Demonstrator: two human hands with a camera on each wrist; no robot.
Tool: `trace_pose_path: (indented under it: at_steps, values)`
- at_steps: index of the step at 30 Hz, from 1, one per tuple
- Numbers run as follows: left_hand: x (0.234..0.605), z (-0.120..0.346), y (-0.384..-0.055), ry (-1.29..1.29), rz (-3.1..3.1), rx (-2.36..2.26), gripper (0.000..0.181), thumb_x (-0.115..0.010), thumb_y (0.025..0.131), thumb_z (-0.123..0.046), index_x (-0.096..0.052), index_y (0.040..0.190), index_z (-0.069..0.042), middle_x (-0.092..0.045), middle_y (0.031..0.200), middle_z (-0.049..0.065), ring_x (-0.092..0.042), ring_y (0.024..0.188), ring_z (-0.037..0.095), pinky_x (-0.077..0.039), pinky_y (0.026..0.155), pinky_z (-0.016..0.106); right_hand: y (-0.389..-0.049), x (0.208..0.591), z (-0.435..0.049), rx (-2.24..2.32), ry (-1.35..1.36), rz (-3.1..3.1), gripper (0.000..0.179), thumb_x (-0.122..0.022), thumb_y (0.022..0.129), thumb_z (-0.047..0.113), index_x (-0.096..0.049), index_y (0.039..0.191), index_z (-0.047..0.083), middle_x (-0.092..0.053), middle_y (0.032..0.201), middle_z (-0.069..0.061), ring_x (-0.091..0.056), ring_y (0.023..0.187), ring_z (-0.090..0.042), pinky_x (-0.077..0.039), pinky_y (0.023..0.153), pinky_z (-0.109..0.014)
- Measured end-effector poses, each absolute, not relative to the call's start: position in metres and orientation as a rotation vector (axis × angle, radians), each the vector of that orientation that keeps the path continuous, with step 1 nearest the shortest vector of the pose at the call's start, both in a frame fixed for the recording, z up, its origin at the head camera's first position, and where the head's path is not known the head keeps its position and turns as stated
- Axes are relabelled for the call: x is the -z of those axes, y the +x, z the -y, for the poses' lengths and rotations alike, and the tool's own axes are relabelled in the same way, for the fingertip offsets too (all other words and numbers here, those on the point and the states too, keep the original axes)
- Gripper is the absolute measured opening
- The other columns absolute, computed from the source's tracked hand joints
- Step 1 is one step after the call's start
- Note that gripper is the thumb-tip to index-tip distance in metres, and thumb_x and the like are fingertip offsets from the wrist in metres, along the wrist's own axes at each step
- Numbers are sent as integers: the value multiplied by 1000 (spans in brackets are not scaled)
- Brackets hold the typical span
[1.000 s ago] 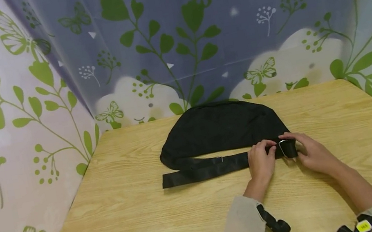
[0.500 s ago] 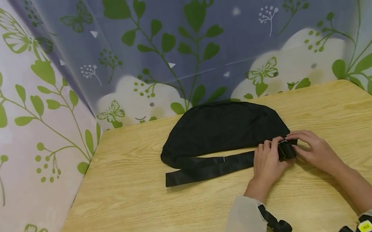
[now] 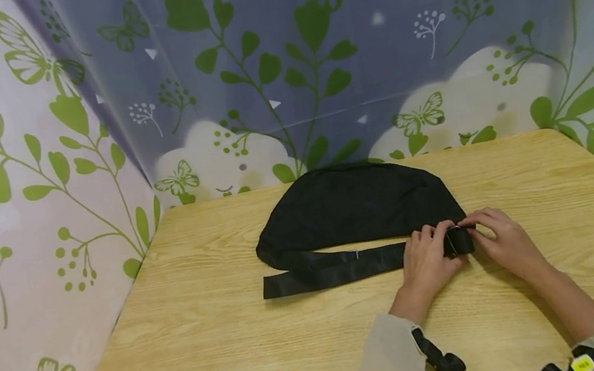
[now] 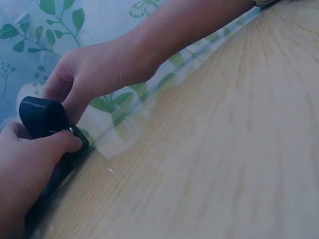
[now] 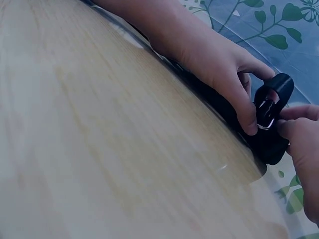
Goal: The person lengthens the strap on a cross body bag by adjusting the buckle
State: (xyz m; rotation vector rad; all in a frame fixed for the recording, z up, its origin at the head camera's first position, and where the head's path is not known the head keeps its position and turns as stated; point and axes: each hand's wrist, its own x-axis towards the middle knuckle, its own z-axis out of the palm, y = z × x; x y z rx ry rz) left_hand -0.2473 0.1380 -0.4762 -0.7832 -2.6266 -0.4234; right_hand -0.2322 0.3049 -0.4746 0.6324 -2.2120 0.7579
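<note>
A black waist bag [image 3: 354,205] lies flat toward the back of the table, its black webbing strap [image 3: 327,275] stretched along the front with a loose end at the left. At the bag's right corner, the strap forms a raised loop [image 5: 281,87] through a metal buckle [image 5: 265,125]. My left hand [image 3: 428,257] grips the strap at this buckle, thumb and fingers on either side. From the right, my right hand [image 3: 505,243] pinches the strap beside the loop between thumb and fingers. Its fingertips are partly hidden behind the loop in the left wrist view.
The wood-grain table [image 3: 203,361] extends left and in front of the bag. A printed cloth [image 3: 232,91] with leaves and butterflies hangs behind and at both sides. A small metal slider [image 3: 356,254] sits farther left on the strap.
My left hand has moved right along the strap up to the buckle. My right fingers have drawn in to pinch beside the loop. The bag stays in place.
</note>
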Motion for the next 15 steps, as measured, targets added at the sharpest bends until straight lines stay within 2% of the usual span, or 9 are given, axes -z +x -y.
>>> trace_pose_path:
  at_steps: [9, 15]
  values:
    - [478, -138, -250, -737, 2662, 497, 57, -69, 74, -50, -51, 124, -29, -55, 100, -7, -50, 85, 9, -39, 76, 20, -231, 472, -304, -746, 556, 2214, 29, -71, 65, -20, -67, 84, 1, -59, 85, -7, -52, 83, -24, -32, 81, -11]
    - [475, -131, -256, -744, 2699, 560, 57, -70, 73, -52, -52, 123, -30, -55, 98, -8, -51, 84, 8, -40, 71, 20, -230, 471, -306, -745, 495, 2225, 27, -71, 66, -18, -67, 84, 1, -59, 82, -5, -53, 82, -24, -35, 78, -18]
